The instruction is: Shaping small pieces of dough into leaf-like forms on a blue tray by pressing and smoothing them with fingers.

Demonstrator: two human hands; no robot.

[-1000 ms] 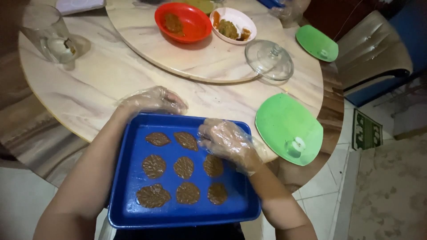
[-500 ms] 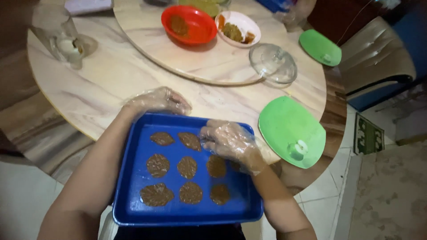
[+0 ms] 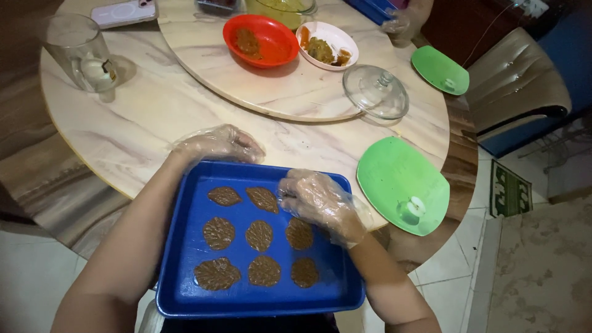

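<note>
A blue tray [image 3: 185,246] juts over the near edge of the round marble table [image 3: 123,135]. On it lie several flat brown leaf-shaped pieces [image 3: 259,235] in rows. Both my hands wear clear plastic gloves. My left hand [image 3: 216,145] curls over the tray's far left rim and holds it. My right hand [image 3: 317,200] rests palm down on the tray's far right part, fingers bent and apart, next to the top row of pieces. What lies under that palm is hidden.
A large green lid [image 3: 394,179] lies right of the tray. A turntable [image 3: 290,98] carries a red bowl [image 3: 261,40] and a white bowl [image 3: 327,44]; a glass lid [image 3: 375,92] leans at its edge. Beyond are a small green lid [image 3: 439,69], a glass jar [image 3: 80,52], another person's gloved hand [image 3: 401,21] and a chair [image 3: 518,80].
The view has shifted a little. Both hands stay in the same places on the tray, and the pieces have not moved.
</note>
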